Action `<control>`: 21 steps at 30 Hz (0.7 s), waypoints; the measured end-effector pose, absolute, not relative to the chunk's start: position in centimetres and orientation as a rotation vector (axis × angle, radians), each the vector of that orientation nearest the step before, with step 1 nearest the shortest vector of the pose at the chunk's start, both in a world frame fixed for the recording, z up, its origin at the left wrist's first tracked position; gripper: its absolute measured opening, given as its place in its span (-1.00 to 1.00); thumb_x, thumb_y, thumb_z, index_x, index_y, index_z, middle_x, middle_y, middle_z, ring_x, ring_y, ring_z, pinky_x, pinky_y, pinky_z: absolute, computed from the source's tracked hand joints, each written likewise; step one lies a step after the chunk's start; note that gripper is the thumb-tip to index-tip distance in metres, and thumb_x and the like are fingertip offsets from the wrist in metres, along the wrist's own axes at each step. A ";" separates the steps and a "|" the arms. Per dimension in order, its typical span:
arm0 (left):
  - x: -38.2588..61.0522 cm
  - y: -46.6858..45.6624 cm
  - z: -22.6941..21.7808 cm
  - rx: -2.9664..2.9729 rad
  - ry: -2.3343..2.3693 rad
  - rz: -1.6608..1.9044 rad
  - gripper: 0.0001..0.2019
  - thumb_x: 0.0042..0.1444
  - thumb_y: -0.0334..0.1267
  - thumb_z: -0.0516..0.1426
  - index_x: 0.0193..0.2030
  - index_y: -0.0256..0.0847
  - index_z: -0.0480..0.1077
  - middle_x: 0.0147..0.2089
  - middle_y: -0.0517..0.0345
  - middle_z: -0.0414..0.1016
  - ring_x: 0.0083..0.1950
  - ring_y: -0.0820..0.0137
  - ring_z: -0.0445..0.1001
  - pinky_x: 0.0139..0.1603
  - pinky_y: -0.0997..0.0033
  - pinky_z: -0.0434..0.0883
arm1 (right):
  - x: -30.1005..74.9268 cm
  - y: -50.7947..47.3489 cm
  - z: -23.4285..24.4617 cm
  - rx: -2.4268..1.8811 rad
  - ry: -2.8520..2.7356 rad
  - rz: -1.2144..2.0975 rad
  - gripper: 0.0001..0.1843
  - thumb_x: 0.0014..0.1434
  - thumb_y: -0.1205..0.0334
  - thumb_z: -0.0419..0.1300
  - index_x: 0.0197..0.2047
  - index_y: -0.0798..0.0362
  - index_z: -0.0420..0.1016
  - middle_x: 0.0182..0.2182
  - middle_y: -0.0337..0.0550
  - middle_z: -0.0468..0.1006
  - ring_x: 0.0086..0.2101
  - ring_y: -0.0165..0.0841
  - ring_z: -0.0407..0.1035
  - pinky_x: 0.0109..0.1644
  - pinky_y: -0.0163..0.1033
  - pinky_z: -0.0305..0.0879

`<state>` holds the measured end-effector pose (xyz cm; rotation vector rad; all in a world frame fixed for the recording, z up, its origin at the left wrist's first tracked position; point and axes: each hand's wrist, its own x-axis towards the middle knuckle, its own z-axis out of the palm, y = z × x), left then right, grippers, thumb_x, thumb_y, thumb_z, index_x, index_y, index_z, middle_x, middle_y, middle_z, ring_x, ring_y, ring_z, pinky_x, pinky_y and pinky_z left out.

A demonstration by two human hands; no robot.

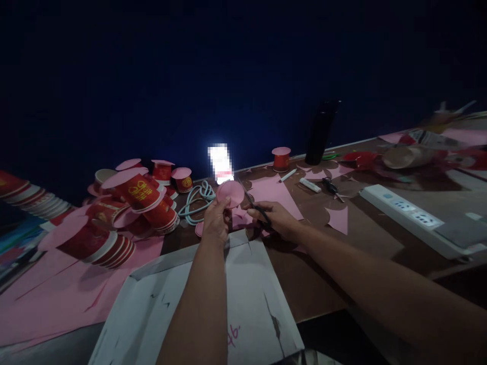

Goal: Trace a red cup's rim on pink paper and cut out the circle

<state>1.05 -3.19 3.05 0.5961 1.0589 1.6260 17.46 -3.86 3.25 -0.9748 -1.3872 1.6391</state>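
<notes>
My left hand [218,221] pinches a round pink paper disc [230,192] by its lower edge, near the middle of the view. Just right of it, my right hand [274,217] is closed round the dark handles of a pair of scissors [262,213]. The blades point up and left, close to the disc's right edge; whether they touch the paper I cannot tell. Behind both hands lies a cut pink paper sheet [277,195]. More pink pieces lie under my hands, partly hidden. A white cardboard box lid [251,284] is beneath my forearms.
Red paper cups [137,190] with pink discs are heaped at left, over pink sheets [45,289]. A pale coiled cable [194,203] and a bright phone [220,162] stand behind my left hand. At right are a marker [310,185], a dark bottle [321,134] and a power strip [403,210].
</notes>
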 end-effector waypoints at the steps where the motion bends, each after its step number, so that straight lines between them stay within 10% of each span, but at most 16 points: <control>1: 1.1 -3.2 3.0 0.596 1.052 1.628 -0.65 -0.36 -0.27 0.35 -0.39 -0.26 0.36 -0.55 0.31 0.35 -0.61 0.63 0.26 -0.62 0.66 0.15 | 17.5 -3.9 3.2 -0.971 -1.388 1.644 -0.44 -0.07 -0.02 0.37 -0.05 0.13 0.52 -0.60 -0.31 0.38 -0.63 -0.57 0.15 -0.62 -0.43 -0.06; 21: 1.0 -3.1 3.0 0.586 1.087 1.601 -0.63 -0.36 -0.27 0.36 -0.38 -0.28 0.35 -0.55 0.31 0.35 -0.59 0.64 0.25 -0.59 0.67 0.18 | 17.4 -3.8 3.0 -0.954 -1.355 1.648 -0.44 -0.08 -0.02 0.37 -0.05 0.13 0.53 -0.61 -0.33 0.38 -0.65 -0.57 0.14 -0.64 -0.44 -0.05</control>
